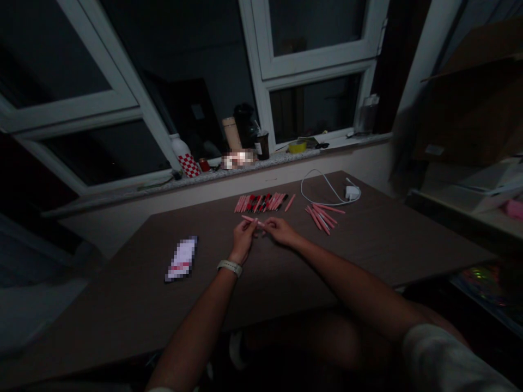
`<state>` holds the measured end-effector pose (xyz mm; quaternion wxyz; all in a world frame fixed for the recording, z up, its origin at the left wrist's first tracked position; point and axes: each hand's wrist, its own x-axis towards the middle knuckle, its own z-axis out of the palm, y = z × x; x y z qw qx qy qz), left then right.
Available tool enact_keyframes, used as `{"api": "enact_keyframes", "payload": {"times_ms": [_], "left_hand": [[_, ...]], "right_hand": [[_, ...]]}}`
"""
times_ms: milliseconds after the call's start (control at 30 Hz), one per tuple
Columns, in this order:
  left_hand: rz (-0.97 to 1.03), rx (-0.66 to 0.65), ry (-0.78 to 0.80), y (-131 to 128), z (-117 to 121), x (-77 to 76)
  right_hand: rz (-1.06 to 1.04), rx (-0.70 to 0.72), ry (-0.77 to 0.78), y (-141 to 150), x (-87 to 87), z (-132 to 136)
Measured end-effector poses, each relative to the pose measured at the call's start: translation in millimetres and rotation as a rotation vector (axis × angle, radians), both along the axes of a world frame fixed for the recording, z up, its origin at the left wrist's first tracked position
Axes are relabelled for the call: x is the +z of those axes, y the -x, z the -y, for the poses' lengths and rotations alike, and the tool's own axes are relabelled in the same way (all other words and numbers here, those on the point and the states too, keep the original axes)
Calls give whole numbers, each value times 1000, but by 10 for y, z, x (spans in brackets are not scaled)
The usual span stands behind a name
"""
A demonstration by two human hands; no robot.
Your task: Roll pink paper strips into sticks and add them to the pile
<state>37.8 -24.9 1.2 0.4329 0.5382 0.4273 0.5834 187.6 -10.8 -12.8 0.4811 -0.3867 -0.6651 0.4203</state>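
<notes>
My left hand [244, 239] and my right hand [280, 230] meet above the middle of a brown table [122, 305]. Between their fingertips is a slim pink pen-like stick [250, 220], which both hands seem to pinch. Just beyond them lies a tight row of pink, red and black pen-like sticks [261, 203]. A loose pink stick [290, 202] rests to the row's right, and a messy pile of pink sticks [322, 216] lies further right. A pixelated white packet [182, 258] lies left of my left hand.
A white cable [314, 188] runs to a white charger [351, 193] at the table's far edge. Bottles, cups and a yellow tape roll [297, 147] stand on a stone windowsill [261, 158] behind it. Cardboard boxes [461, 114] stand at the right.
</notes>
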Motion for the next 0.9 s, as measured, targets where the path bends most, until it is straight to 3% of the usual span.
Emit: {"api": "enact_keyframes", "payload": {"times_ms": [467,733,900], "left_hand": [[112,1,60,12,-5,12],[98,5,55,28,-2,16],[132,39,73,30,-18,9]], "right_hand": [[6,-44,-34,-25,17,42],[175,20,-123,-66,72,91],[62,-100,-126,-43,30,60]]}}
